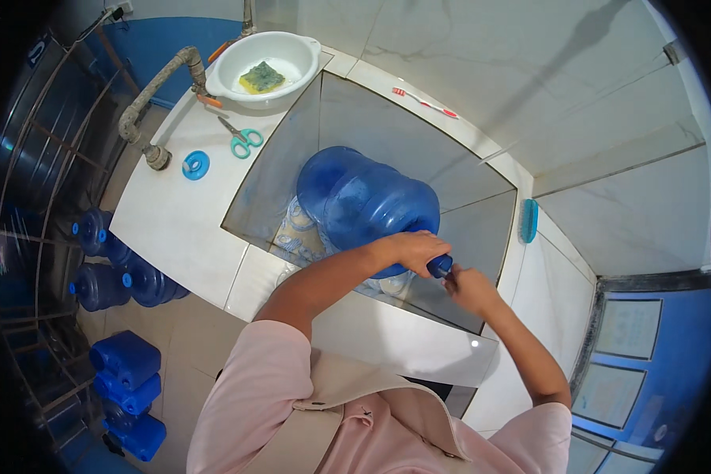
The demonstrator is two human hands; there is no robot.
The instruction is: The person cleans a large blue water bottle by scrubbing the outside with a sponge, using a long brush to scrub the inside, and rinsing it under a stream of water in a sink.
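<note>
A large blue water jug [371,197] lies on its side in the grey tiled basin [474,229], its neck angled toward the lower right. My left hand [411,251] is wrapped round the jug just by the neck. At the mouth of the jug, my right hand [468,284] has its fingers pinched on something small that I cannot make out. Pale caps or scraps [296,213] lie on the basin floor under the jug, partly hidden by it and by my left forearm.
On the white rim sit a bowl [225,67] with a sponge [262,77], scissors [242,138], a blue ring [195,165], a toothbrush [425,103] and a brush [528,221]. Pipes [146,103] rise left. Several jugs [154,280], blue containers [126,363] and a metal rack [43,197] stand beyond.
</note>
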